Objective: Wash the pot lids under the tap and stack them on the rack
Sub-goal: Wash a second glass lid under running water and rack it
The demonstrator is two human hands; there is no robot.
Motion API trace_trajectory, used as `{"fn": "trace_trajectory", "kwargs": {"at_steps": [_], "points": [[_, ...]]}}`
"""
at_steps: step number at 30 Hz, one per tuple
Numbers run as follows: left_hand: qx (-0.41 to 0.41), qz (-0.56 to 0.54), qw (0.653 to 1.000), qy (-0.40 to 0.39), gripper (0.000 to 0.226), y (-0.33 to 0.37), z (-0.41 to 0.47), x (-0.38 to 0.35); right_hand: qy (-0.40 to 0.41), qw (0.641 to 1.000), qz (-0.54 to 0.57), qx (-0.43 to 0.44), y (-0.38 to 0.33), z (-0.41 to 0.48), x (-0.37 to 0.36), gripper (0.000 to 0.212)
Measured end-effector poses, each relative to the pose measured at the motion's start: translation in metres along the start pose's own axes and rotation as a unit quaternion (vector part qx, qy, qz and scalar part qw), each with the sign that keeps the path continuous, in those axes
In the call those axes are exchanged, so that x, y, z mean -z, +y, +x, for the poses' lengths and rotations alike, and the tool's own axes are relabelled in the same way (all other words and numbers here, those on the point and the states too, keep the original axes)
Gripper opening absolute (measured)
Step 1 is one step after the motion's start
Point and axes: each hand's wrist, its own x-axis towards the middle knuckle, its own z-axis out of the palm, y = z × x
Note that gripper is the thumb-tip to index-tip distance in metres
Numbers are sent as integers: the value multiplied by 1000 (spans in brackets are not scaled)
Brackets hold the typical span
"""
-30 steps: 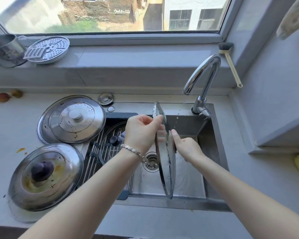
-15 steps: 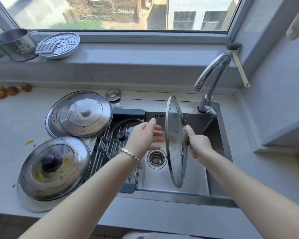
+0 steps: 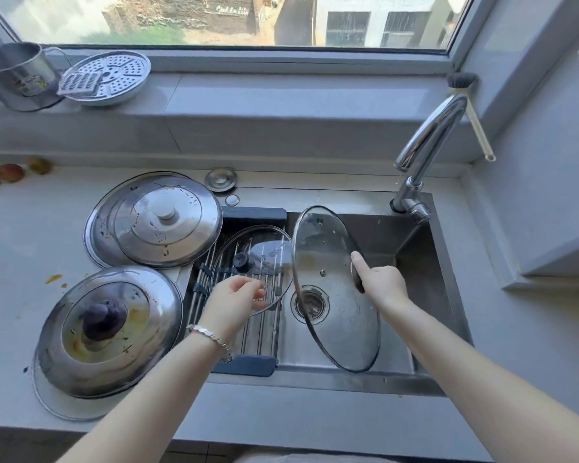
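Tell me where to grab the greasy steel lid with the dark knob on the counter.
Take the dark knob from straight above. The steel lid lies dome up, rim down flat, so the knob is likely its only easy hold. The left hand is free and nearer; the right hand holds the glass lid.

Both bare forearms reach forward, the left hand [image 3: 236,300] hanging with fingers loosely curled and empty, the right hand [image 3: 383,284] gripping the knob of the glass lid [image 3: 325,248], forefinger stretched upward.
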Motion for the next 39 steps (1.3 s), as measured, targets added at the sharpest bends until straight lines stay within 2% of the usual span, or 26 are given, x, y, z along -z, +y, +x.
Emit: {"fn": "trace_trajectory", "kwargs": {"at_steps": [2, 4, 6, 8, 10, 13, 16, 18, 21, 24, 26, 29, 32, 34, 37, 39], "points": [[14, -4, 1000, 3, 14, -8, 6, 8, -8, 996, -81, 36, -9, -2, -6, 67], [66, -62, 995, -28, 13, -12, 10, 13, -19, 986, -155, 64, -24, -4, -15, 65], [122, -126, 982, -76, 20, -17, 10, 14, -38, 970, -227, 81, -42, -6, -27, 61], [150, -136, 975, -87, 30, -26, 15, 12, -57, 947, -300, 97, -60, -8, -43, 55], [178, -144, 971, -71, 38, -40, 24, 10, -70, 924, -357, 119, -77, -13, -60, 51], [216, -169, 960, -50, 36, -62, 43, 10, -73, 881, -438, 162, -99, -21, -89, 38], [242, -157, 957, -11, 53, -84, 68, 14, -76, 828, -514, 210, -113, -27, -123, 23], [261, -140, 955, 8, 56, -98, 82, 17, -89, 805, -543, 220, -118, -31, -144, 29], [296, -136, 945, 20, 46, -111, 97, 24, -113, 785, -569, 219, -120, -31, -168, 30], [340, -168, 925, 2, 40, -120, 107, 31, -130, 773, -585, 208, -117, -29, -183, 30], [347, -139, 927, -34, 40, -120, 111, 34, -135, 770, -591, 199, -114, -25, -185, 31], [297, 34, 950, -87, 41, -117, 121, 40, -139, 762, -598, 207, -110, -18, -184, 30], [256, 186, 945, -85, 41, -118, 126, 47, -156, 758, -594, 218, -104, -13, -191, 30], [242, 231, 940, -73, 42, -122, 126, 51, -163, 759, -587, 230, -101, -9, -199, 29], [235, 222, 945, -38, 44, -128, 123, 53, -162, 779, -558, 235, -93, 0, -203, 28], [224, 234, 945, -40, 45, -130, 121, 51, -154, 816, -508, 230, -83, 5, -200, 22]]}}
